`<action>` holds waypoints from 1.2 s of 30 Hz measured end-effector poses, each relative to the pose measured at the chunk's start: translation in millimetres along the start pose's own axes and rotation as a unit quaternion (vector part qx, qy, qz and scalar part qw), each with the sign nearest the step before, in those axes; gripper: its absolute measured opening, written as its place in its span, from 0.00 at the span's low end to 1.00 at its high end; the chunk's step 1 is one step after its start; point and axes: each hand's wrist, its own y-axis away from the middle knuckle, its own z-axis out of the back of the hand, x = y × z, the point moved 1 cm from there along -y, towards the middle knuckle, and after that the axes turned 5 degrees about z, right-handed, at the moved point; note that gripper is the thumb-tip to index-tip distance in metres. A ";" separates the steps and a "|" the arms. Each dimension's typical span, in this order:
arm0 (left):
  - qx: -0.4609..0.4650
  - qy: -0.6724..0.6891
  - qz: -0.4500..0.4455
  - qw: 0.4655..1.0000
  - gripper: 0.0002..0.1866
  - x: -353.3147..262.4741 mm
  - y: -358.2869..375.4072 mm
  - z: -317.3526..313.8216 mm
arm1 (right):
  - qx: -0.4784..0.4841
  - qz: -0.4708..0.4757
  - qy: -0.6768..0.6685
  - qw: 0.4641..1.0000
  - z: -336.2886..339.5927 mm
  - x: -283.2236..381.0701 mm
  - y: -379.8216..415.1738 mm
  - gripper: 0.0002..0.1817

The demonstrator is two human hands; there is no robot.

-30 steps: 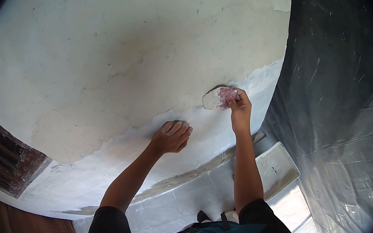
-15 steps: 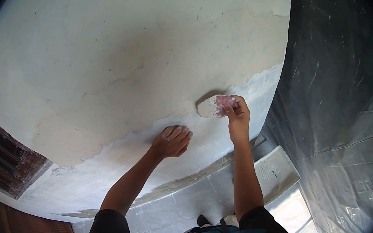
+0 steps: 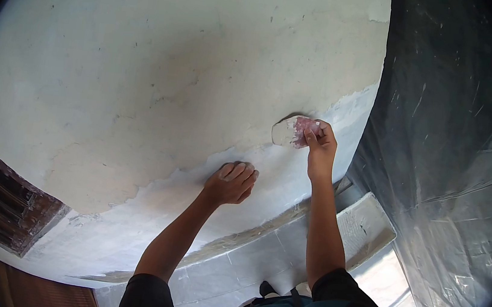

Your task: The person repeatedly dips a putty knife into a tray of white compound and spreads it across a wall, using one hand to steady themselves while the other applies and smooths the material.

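In my right hand (image 3: 322,147) is a flat putty spreader (image 3: 288,131), pinched between thumb and fingers at its reddish end. Its pale end is coated with filler and lies flat against the wall (image 3: 215,107), near the border between beige plaster and the whiter coat below. My left hand (image 3: 232,182) is closed, knuckles toward the wall and fingertips dusted white. It sits lower and to the left of the spreader, by that same ragged border. Its palm side is hidden, so whatever it may hold does not show.
A white, filler-smeared tray (image 3: 366,228) stands on the grey tiled floor (image 3: 253,248) at right. Plastic sheeting (image 3: 443,176) hangs along the right side. A dark wooden vent frame (image 3: 4,199) is set in the wall at lower left.
The spreader in my right hand has moved a little up and right along the wall. My left hand has shifted slightly up and right, still closed.
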 end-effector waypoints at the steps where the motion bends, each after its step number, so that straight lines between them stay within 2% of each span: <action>1: -0.008 -0.001 0.001 1.000 0.15 0.4 -0.4 -0.2 | -0.032 -0.004 -0.017 0.999 4.6 4.6 -2.5 0.10; 3: -0.005 0.001 -0.001 1.000 0.15 2.3 -0.7 -2.0 | -0.004 -0.004 -0.025 1.000 4.3 6.7 0.3 0.10; 5: 0.003 0.011 -0.004 1.000 0.15 -0.2 1.4 -3.9 | 0.095 0.005 0.017 0.995 -8.0 0.4 9.7 0.11; 6: 0.000 0.009 -0.004 1.000 0.15 0.4 1.7 -5.3 | 0.103 -0.004 0.028 0.994 -16.8 0.6 13.1 0.11; 7: -0.004 0.006 -0.004 1.000 0.15 1.2 2.4 -5.6 | 0.102 -0.005 0.028 0.994 -15.0 -1.5 10.8 0.11; 9: 0.004 0.001 -0.004 1.000 0.15 0.6 3.4 -5.5 | -0.018 -0.017 -0.040 0.999 -1.6 -8.6 -1.2 0.10; 11: 0.006 -0.004 -0.002 1.000 0.15 0.6 1.7 -5.3 | -0.069 0.005 -0.033 0.997 19.7 0.2 -7.8 0.07; 13: -0.009 0.013 0.001 1.000 0.14 0.7 0.6 -2.7 | -0.058 0.007 -0.058 0.997 25.1 2.7 -5.7 0.07; 16: 0.005 0.013 0.001 1.000 0.15 1.2 0.6 -2.7 | 0.051 -0.026 0.023 0.998 17.5 -8.0 0.6 0.08; 17: 0.008 0.013 0.000 1.000 0.15 0.8 1.5 -3.4 | 0.050 -0.029 0.022 0.998 20.7 -11.0 -2.1 0.08; 20: 0.002 -0.007 -0.001 1.000 0.14 1.6 2.4 -5.7 | -0.054 -0.021 -0.057 0.997 37.8 -10.4 -13.2 0.10; 21: -0.011 0.010 0.002 1.000 0.14 2.0 2.3 -5.2 | -0.053 -0.019 -0.058 0.997 37.6 -12.2 -12.2 0.10; 24: -0.009 0.023 0.005 1.000 0.14 1.6 -0.2 -2.5 | 0.049 -0.003 -0.015 0.999 30.4 -24.0 -5.6 0.09; 25: 0.004 0.014 0.005 1.000 0.14 1.0 -1.9 0.7 | 0.047 -0.006 -0.014 0.999 32.9 -24.7 -7.7 0.09; 28: 0.002 0.032 0.017 0.999 0.13 0.0 -1.9 5.3 | -0.040 -0.027 -0.052 0.997 33.8 -11.9 -12.7 0.10; 33: 0.000 0.060 0.047 0.997 0.13 -6.3 -5.6 10.2 | 0.050 -0.018 0.001 0.999 28.4 -19.1 -4.3 0.05; 36: -0.002 0.082 0.080 0.993 0.13 -14.7 -5.3 15.6 | -0.067 -0.029 -0.070 0.995 47.9 -12.0 -9.5 0.07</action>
